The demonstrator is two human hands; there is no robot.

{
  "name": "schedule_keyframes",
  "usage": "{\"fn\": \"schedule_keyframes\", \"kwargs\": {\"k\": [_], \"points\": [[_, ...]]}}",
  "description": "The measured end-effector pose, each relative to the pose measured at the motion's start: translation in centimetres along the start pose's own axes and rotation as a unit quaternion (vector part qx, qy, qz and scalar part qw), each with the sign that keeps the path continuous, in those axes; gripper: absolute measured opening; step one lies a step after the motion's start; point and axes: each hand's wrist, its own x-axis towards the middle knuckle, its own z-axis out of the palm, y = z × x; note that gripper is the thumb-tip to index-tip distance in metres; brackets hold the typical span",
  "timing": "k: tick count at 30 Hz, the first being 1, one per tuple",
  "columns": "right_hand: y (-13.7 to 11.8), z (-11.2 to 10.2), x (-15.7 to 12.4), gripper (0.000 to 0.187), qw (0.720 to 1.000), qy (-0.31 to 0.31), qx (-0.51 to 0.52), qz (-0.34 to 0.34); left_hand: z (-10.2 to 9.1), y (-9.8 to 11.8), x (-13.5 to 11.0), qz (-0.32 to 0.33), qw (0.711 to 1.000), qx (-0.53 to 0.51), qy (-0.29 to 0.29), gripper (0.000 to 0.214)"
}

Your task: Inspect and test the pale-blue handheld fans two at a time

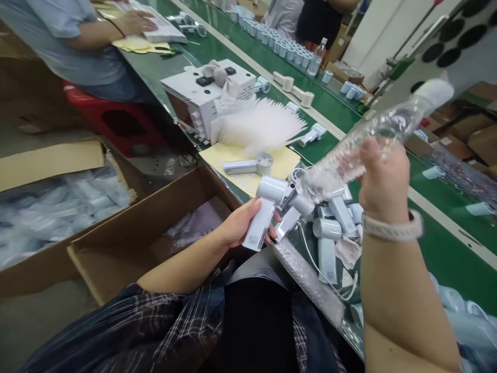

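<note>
My left hand (238, 223) is closed around the handle of a small white handheld fan (264, 212), held just above the near edge of the green conveyor belt (446, 254). My right hand (382, 178), with a white watch band on the wrist, grips a clear plastic water bottle (373, 140) with a white cap, raised and tilted up to the right. Below the bottle lies a pile of several pale blue and white handheld fans (334, 217). One more fan (248, 166) lies on a yellow sheet (233, 155).
An open cardboard box (155, 228) sits at my left knee. A fanned stack of white bags (258, 124) and a white box (205, 88) lie further up the belt. Another person (77, 41) sits at upper left. Rows of fan parts (279, 44) line the far belt.
</note>
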Motion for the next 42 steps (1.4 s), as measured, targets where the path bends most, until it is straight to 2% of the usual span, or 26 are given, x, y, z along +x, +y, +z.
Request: {"fn": "schedule_keyframes", "kwargs": {"k": [1, 3, 6, 8, 10, 12, 14, 15, 16, 17, 18, 19, 20, 21, 22, 24, 26, 29, 32, 34, 36, 38, 40, 42], "points": [[-0.8, 2.0, 2.0, 0.064, 0.999, 0.020, -0.023, -0.012, -0.1, 0.2, -0.5, 0.004, 1.000, -0.002, 0.003, 0.061], [-1.8, 6.1, 4.6, 0.066, 0.998, 0.010, -0.066, 0.018, -0.2, 0.3, -1.2, 0.009, 1.000, -0.014, 0.005, 0.061], [-1.2, 11.7, 5.5, 0.070, 0.992, -0.045, -0.089, 0.072, -0.3, -0.2, -1.5, 0.001, 0.999, -0.034, -0.012, 0.057], [-0.2, 14.2, 5.1, 0.071, 0.991, -0.075, -0.075, 0.087, -0.3, -0.5, -1.3, -0.003, 0.998, -0.054, -0.037, 0.054], [0.4, 14.7, 4.2, 0.077, 0.988, -0.102, -0.063, 0.099, 0.0, -0.6, -0.9, -0.011, 0.995, -0.075, -0.069, 0.052], [0.4, 12.4, 2.8, 0.089, 0.986, -0.124, -0.065, 0.087, 0.7, -0.5, -0.5, -0.017, 0.992, -0.086, -0.088, 0.051], [0.4, 7.2, 0.3, 0.097, 0.986, -0.134, -0.086, 0.041, 1.7, -0.6, -0.1, -0.025, 0.991, -0.086, -0.099, 0.051], [0.6, 3.9, -1.4, 0.092, 0.985, -0.135, -0.105, 0.007, 2.2, -0.8, 0.1, -0.030, 0.990, -0.086, -0.106, 0.053], [1.1, 0.4, -3.5, 0.078, 0.985, -0.117, -0.129, -0.006, 2.7, -1.0, 0.3, -0.038, 0.989, -0.087, -0.116, 0.054], [1.8, -2.9, -5.8, 0.062, 0.983, -0.068, -0.171, 0.009, 3.2, -1.4, 0.5, -0.048, 0.987, -0.088, -0.130, 0.056], [2.9, -5.8, -8.2, 0.048, 0.969, 0.000, -0.245, 0.043, 3.8, -1.8, 0.8, -0.060, 0.984, -0.089, -0.145, 0.056], [4.3, -8.0, -10.6, 0.039, 0.937, 0.038, -0.337, 0.080, 4.4, -2.3, 1.0, -0.073, 0.980, -0.090, -0.162, 0.057], [5.8, -9.5, -12.9, 0.035, 0.908, 0.004, -0.402, 0.120, 5.1, -2.8, 1.3, -0.088, 0.975, -0.091, -0.181, 0.058], [7.3, -10.1, -15.0, 0.035, 0.887, -0.091, -0.430, 0.139, 5.8, -3.3, 1.5, -0.103, 0.970, -0.093, -0.198, 0.060], [8.6, -10.1, -16.8, 0.032, 0.880, -0.127, -0.436, 0.143, 6.7, -3.8, 1.7, -0.119, 0.965, -0.094, -0.213, 0.061], [10.6, -8.7, -19.4, 0.032, 0.872, -0.165, -0.437, 0.143, 8.5, -4.5, 1.8, -0.148, 0.955, -0.095, -0.239, 0.064], [11.6, -6.9, -20.4, 0.035, 0.875, -0.161, -0.433, 0.145, 10.2, -5.1, 1.6, -0.168, 0.947, -0.094, -0.255, 0.063], [12.0, -5.5, -20.0, 0.037, 0.882, -0.147, -0.419, 0.158, 12.1, -6.0, 1.0, -0.179, 0.941, -0.102, -0.270, 0.060], [12.3, -5.5, -19.0, 0.029, 0.910, -0.153, -0.354, 0.152, 13.0, -7.3, 0.5, -0.181, 0.941, -0.101, -0.267, 0.061], [12.2, -6.2, -18.9, 0.021, 0.927, -0.163, -0.305, 0.142, 13.3, -8.2, 0.3, -0.178, 0.945, -0.096, -0.257, 0.063], [11.4, -7.7, -19.5, 0.019, 0.944, -0.119, -0.275, 0.138, 13.6, -9.0, 0.3, -0.172, 0.949, -0.094, -0.246, 0.062], [9.6, -9.5, -21.0, 0.023, 0.964, -0.005, -0.237, 0.117, 13.9, -9.5, 0.3, -0.170, 0.953, -0.088, -0.234, 0.064], [7.4, -10.8, -22.7, 0.023, 0.974, 0.108, -0.189, 0.068, 14.5, -9.6, 0.2, -0.177, 0.959, -0.071, -0.210, 0.067], [5.5, -10.9, -24.1, 0.014, 0.979, 0.158, -0.124, 0.023, 15.3, -9.6, 0.1, -0.202, 0.959, -0.033, -0.198, 0.068]]}}
